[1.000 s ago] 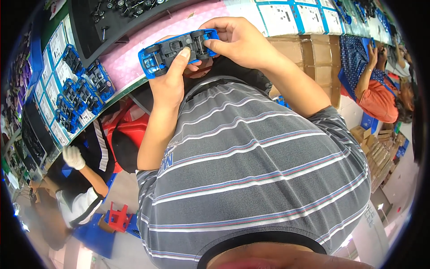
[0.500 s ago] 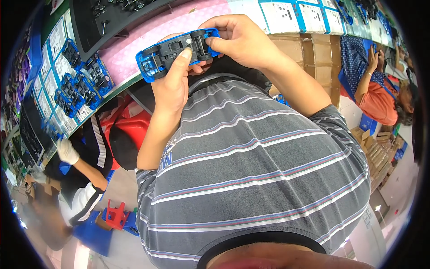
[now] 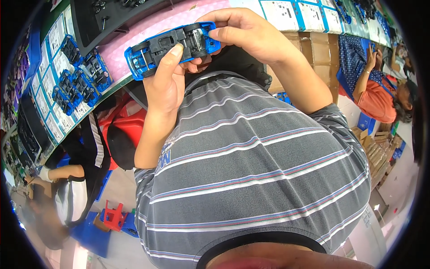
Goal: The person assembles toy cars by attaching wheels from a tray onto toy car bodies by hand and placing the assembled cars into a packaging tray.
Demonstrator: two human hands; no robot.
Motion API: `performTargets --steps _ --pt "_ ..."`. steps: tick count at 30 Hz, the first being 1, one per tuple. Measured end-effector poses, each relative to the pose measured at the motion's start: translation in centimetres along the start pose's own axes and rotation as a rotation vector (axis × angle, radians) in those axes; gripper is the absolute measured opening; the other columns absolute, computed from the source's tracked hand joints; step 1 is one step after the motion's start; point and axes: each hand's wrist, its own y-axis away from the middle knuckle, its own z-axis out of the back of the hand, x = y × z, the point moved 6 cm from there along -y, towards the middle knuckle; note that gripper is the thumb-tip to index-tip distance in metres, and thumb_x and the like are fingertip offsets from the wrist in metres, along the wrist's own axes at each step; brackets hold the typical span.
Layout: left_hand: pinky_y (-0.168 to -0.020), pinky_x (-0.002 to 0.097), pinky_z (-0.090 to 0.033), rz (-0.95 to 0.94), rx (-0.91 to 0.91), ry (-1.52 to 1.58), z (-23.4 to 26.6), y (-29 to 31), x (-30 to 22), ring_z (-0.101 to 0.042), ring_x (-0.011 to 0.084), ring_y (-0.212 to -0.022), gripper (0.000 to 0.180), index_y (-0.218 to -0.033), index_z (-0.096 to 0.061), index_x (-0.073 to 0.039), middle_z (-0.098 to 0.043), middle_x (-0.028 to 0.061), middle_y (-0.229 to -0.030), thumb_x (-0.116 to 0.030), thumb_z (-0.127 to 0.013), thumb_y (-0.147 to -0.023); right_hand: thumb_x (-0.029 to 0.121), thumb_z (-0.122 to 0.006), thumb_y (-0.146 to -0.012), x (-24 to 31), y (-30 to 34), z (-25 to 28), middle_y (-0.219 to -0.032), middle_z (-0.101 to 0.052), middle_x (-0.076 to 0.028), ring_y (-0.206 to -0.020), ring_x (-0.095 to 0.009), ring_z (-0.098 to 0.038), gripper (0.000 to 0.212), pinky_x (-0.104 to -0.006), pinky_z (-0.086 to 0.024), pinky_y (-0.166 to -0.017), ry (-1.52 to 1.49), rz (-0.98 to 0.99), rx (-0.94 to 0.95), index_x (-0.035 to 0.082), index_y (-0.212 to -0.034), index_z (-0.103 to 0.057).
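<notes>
A blue toy car (image 3: pixel 191 36) is held upside down in front of my chest, its black underside, wheels and axles facing me. My left hand (image 3: pixel 166 83) grips it from below, with the thumb pressed on the black chassis and the fingers behind the body. At the other end, my right hand (image 3: pixel 244 36) pinches the car's blue edge between thumb and curled fingers. Whatever the fingers touch behind the car is hidden.
Several blue toy cars (image 3: pixel 85 83) lie on printed sheets at the left of the bench. A black tray (image 3: pixel 134 20) with small wheel-and-axle parts sits beyond my hands on a pink mat (image 3: pixel 120 58). Co-workers sit on both sides; a red stool (image 3: pixel 114 216) stands lower left.
Both hands and the toy car have shifted slightly left, and my left thumb has slid along the chassis. On the left, a co-worker's gloved hand has drawn away from the bench edge.
</notes>
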Motion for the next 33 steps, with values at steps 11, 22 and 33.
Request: performTargets --steps 11,22,33 --pt "-0.06 0.0275 -0.052 -0.032 -0.019 -0.055 -0.2 0.4 0.3 -0.067 0.0184 -0.074 0.029 -0.117 -0.058 0.001 -0.068 0.01 -0.093 -0.01 -0.063 -0.091 -0.004 -0.055 -0.088 -0.9 -0.1 -0.9 -0.097 -0.068 -0.008 -0.088 -0.014 -0.067 0.029 -0.028 -0.056 -0.079 0.089 -0.073 -0.117 -0.006 -0.117 -0.06" --pt "-0.059 0.0265 -0.052 -0.032 -0.035 -0.072 -0.1 0.0 0.7 -0.067 0.0183 -0.072 0.031 -0.12 -0.057 0.001 -0.069 0.0114 -0.093 -0.009 -0.064 -0.091 -0.006 -0.052 -0.087 -1.1 -0.2 -0.7 -0.1 -0.068 -0.009 -0.093 -0.014 -0.066 0.033 -0.0289 -0.055 -0.084 0.128 -0.033 -0.116 -0.008 -0.119 -0.058" --pt "-0.058 0.026 -0.051 -0.06 -0.007 -0.121 -0.3 -0.5 0.9 -0.066 0.018 -0.071 0.031 -0.118 -0.057 0.002 -0.069 0.0117 -0.092 -0.01 -0.064 -0.091 -0.008 -0.052 -0.084 -1.6 -0.6 -0.3 -0.095 -0.068 -0.008 -0.087 -0.014 -0.067 0.035 -0.0282 -0.056 -0.079 0.276 -0.043 -0.13 -0.007 -0.118 -0.059"
